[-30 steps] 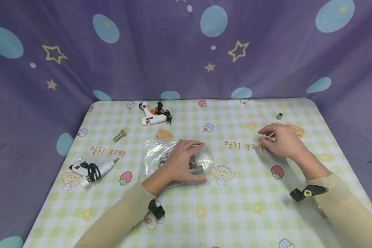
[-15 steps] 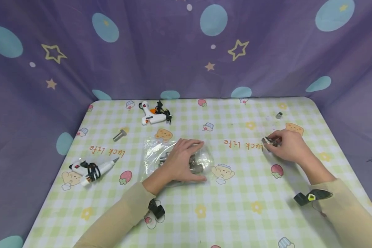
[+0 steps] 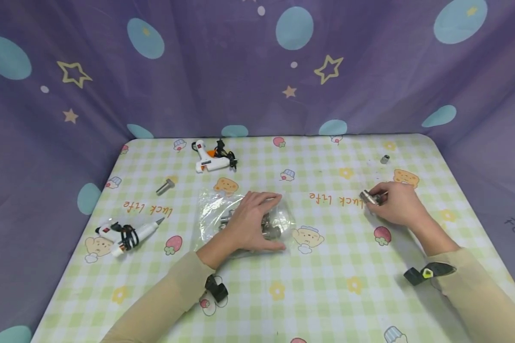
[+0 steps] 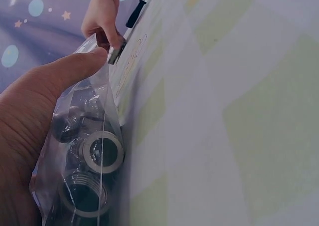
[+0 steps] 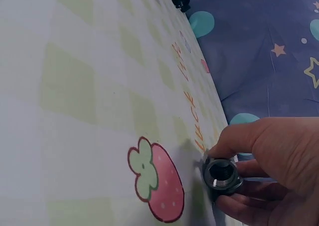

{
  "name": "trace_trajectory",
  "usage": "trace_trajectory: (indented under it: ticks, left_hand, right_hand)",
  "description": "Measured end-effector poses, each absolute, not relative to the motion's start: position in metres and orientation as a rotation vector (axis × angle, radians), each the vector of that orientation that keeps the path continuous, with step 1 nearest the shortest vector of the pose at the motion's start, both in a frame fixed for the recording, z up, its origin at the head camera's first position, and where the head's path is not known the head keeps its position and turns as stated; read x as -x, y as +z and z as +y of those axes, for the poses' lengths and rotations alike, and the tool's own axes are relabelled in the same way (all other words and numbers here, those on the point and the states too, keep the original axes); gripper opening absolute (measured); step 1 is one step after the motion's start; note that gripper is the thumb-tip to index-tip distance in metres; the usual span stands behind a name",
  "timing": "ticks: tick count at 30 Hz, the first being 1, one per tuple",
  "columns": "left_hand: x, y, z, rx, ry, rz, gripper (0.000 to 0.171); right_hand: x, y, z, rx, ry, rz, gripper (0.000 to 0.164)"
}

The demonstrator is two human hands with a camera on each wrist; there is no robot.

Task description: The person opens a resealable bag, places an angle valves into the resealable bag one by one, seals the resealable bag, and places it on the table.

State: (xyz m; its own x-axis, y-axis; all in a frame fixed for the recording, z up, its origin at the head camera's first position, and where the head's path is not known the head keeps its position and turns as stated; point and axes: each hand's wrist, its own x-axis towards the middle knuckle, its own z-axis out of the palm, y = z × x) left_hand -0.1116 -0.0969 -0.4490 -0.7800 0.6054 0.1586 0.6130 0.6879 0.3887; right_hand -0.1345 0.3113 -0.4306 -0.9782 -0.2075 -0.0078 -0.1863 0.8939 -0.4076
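Note:
My left hand [image 3: 251,224] rests over a clear plastic bag [image 3: 208,209], thumb and fingers spread. Inside the bag lie several hollow metal fittings [image 3: 272,232]; threaded rings show through the film in the left wrist view. There the thumb [image 4: 75,69] lies straight along the bag's upper side, the other fingers hidden behind it. Over on the right, my right hand [image 3: 396,202] pinches a threaded metal pipe fitting [image 3: 367,196] low at the tabletop. Its round threaded opening faces the camera in the right wrist view, thumb and fingers about it.
A small metal fitting [image 3: 385,159] stands beyond my right hand. Left of the bag lies a bolt-shaped metal piece [image 3: 166,186]. One white glue gun [image 3: 214,164] with a black cord sits at the back, another glue gun [image 3: 143,233] at the left. A purple curtain [image 3: 240,71] closes off the far side.
My right hand has come down a little toward me and taken hold of the pipe fitting, which its fingers now turn slightly into view. The left hand has stayed on the bag.

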Motion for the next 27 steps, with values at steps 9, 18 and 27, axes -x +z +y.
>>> trace_trajectory:
  ticks: [9, 18, 27]
  left_hand:
    - [0.112, -0.448, -0.096, 1.041, -0.669, -2.859, 0.123]
    - [0.112, -0.449, -0.096, 1.025, -0.671, -2.869, 0.123]
    - [0.112, -0.449, -0.096, 1.031, -0.67, -2.872, 0.122]
  right_hand:
    - [0.133, -0.422, 0.293, 0.359, -0.687, 2.992, 0.025]
    - [0.127, -0.405, 0.256, 0.5, -0.86, 2.885, 0.021]
    - [0.124, -0.396, 0.215, 0.653, -1.032, 2.743, 0.023]
